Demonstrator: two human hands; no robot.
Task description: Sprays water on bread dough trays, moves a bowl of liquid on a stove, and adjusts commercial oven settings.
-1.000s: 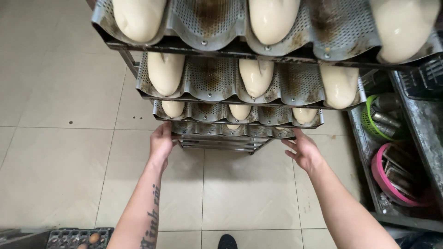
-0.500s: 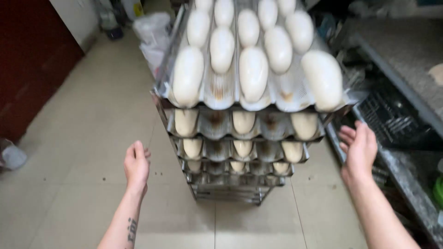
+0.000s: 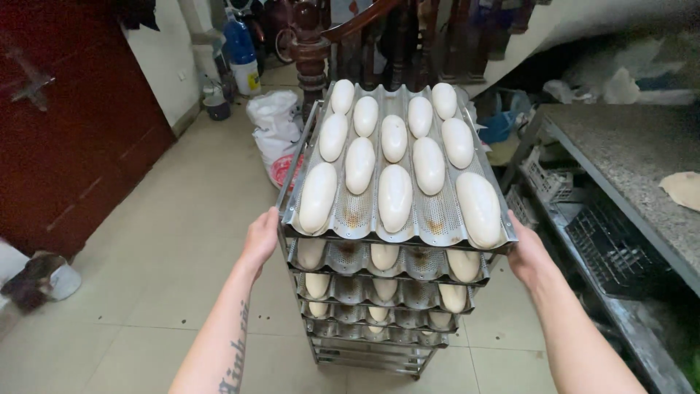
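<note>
A tiled floor (image 3: 168, 241) runs past a dark red door (image 3: 65, 124) at nine o'clock and a grey counter (image 3: 634, 168) at three o'clock, with a white sack (image 3: 273, 124) at eleven. At centre stands a rack (image 3: 379, 343) of perforated metal trays, the top tray (image 3: 430, 219) carrying rows of pale dough loaves (image 3: 395, 197). The left hand (image 3: 261, 237) grips that tray's near left corner and the right hand (image 3: 526, 252) its near right corner, each grip closed on the rim.

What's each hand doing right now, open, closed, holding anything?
Left hand: closed on the left edge of the rack.
Right hand: on the rack's right edge; grip cannot be told.
</note>
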